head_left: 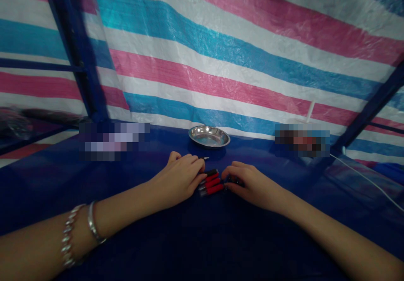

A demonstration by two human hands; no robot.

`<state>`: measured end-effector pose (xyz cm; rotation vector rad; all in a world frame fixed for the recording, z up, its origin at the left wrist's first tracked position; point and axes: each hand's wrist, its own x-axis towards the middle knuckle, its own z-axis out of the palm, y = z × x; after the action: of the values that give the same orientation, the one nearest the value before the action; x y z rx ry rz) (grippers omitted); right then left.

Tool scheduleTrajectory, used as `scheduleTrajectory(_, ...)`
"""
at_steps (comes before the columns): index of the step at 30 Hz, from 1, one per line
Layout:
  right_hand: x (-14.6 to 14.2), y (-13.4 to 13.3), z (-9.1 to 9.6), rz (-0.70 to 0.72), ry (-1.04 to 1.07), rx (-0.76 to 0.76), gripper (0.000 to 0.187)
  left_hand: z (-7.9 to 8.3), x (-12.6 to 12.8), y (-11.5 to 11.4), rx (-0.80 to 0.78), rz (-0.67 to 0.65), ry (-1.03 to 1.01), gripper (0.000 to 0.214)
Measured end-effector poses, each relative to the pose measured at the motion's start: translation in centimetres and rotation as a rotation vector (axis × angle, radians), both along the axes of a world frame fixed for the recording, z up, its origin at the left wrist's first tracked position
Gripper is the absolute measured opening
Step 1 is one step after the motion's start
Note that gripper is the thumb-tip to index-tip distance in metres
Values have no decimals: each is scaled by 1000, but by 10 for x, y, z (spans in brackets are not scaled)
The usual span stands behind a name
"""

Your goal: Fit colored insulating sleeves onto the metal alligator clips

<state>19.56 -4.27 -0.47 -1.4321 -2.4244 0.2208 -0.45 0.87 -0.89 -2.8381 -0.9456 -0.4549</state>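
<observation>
Red-and-black sticks (211, 184), small, slim and cylindrical with a smooth plastic-like sheen, lie side by side in a tight row on the dark blue table cover (176, 239), directly between the two hands. Each one has a red body and a black end; their long axes run left to right, rising slightly toward the right, with the black ends pointing at the left hand. The left hand (181, 178) rests palm down just beside them, fingers curled, fingertips touching the black ends; whether it pinches anything I cannot tell. The right hand (249, 182) lies palm down at the red ends, fingers bent over something dark, too hidden to tell what, and its grip is equally unclear. Two shiny metal bracelets (78, 234), one beaded, one a plain band, circle the left wrist. Beyond the hands stands a shallow round metal dish (209, 136), polished and reflective, with a tiny metallic piece (205, 158) between it and the left fingers. Behind hangs a woven plastic tarpaulin (221, 62) striped pink, white and blue, framed by dark blue bars (75, 49). A thin white cable (369, 181) trails across the cover on the right.
</observation>
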Motion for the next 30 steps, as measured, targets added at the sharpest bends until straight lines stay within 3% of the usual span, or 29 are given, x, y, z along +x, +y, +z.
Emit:
scheduleTrajectory(17, -1, 1, -1, -15, -19, 2, 15, -1, 2, 0, -15, -81, 47, 14)
scheduleTrajectory(30, 1, 2, -4, -18, -16, -2, 12, -2, 3, -1, 5, -70, 100, 18)
